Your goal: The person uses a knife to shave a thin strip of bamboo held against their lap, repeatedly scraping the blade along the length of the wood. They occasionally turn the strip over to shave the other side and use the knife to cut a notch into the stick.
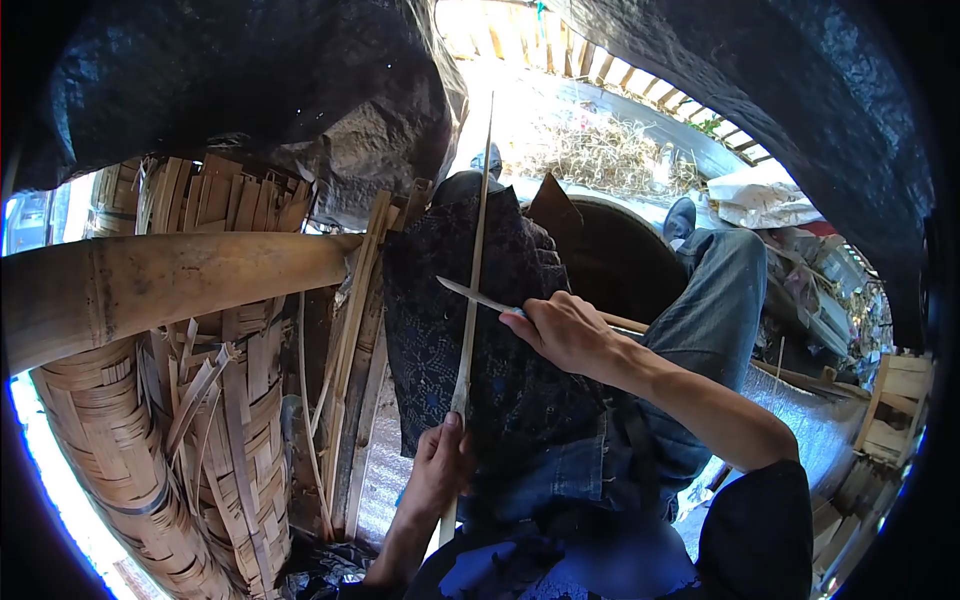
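My left hand (437, 463) is closed around the lower part of a long, thin bamboo strip (470, 340), its thumb lying along the strip. The strip points away from me, tapering to a narrow far tip. In my right hand (567, 332) is a knife (467, 292), its blade crossing the strip about midway along its length. The knife's long handle shows behind the hand, toward my knee. Under the strip a dark patterned cloth (430, 330) covers my left thigh.
A thick bamboo pole (180, 285) juts in from the left above woven bamboo rolls (120, 430). Split bamboo slats (355, 370) stand beside my left leg. Dark plastic sheeting (250, 90) hangs overhead. Dry straw (590, 150) lies ahead, and a wooden crate (890, 405) stands at right.
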### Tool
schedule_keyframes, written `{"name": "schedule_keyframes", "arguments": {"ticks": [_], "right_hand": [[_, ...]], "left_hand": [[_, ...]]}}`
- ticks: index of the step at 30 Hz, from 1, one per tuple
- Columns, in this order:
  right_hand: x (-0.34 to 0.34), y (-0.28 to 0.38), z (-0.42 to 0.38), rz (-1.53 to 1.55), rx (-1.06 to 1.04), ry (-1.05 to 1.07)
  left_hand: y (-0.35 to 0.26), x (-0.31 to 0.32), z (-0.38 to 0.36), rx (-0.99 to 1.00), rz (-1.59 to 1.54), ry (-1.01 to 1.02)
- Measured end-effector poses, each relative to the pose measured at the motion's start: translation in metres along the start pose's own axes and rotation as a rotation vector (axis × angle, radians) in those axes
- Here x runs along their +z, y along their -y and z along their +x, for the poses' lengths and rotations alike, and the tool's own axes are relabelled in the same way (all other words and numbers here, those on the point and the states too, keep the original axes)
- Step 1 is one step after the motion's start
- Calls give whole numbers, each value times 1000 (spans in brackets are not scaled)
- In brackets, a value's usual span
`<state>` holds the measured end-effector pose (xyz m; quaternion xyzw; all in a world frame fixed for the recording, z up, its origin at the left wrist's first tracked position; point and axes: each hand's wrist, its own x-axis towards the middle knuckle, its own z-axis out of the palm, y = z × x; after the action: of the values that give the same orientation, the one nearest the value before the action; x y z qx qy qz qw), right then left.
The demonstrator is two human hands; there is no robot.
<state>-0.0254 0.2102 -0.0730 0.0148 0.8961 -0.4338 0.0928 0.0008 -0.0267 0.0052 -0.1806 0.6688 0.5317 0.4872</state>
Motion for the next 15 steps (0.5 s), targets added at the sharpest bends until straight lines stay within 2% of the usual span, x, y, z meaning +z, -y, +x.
{"name": "schedule_keyframes", "arguments": {"ticks": [6,12,14,15], "right_hand": [[3,6,3,-6,54,33],[7,-2,9,-109,-21,-8],[0,-24,33,-136,155,-199],[-5,-32,40,-73,103,-133]], "left_hand": [[1,-2,-2,21,-54,22],[9,-1,-9,32,-169,53],[14,4,-24,-24,-138,98],[13,1,-26,-23,-128,95]]}}
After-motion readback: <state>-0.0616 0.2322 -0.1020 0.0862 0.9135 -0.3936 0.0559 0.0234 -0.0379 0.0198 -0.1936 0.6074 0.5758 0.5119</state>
